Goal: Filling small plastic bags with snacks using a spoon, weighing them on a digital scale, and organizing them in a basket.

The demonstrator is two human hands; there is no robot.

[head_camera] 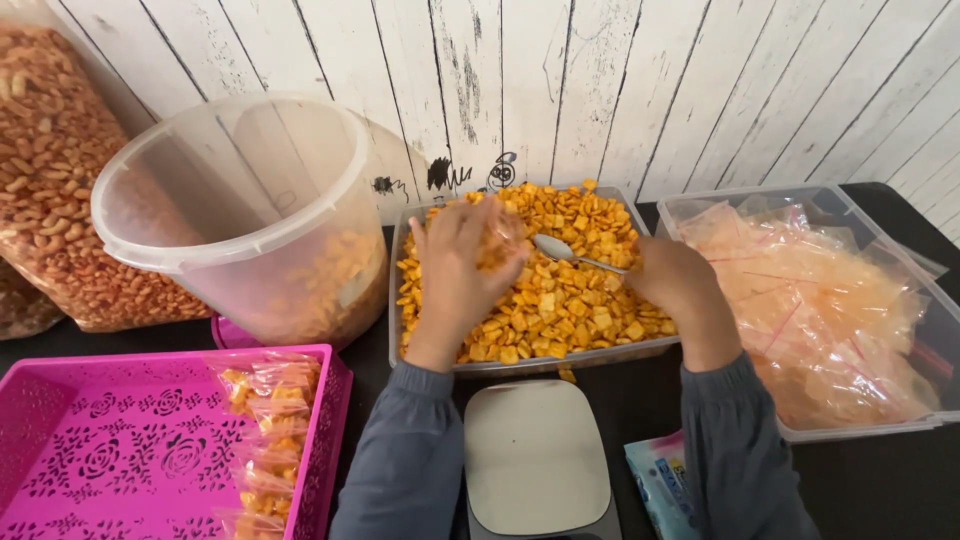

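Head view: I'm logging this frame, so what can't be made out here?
- Left hand: its palm side is turned away, so what it holds over the cracker tray is unclear.
- Spoon: handle hidden in the right hand.
- Scale: front cut by the bottom edge.
- Tub: contents blurred by cloudy plastic.

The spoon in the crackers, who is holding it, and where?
The right hand holds the spoon by its handle end; the left hand holds a small clear bag.

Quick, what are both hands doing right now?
Left hand: closed on a small clear bag over the crackers.
Right hand: closed, holding a spoon.
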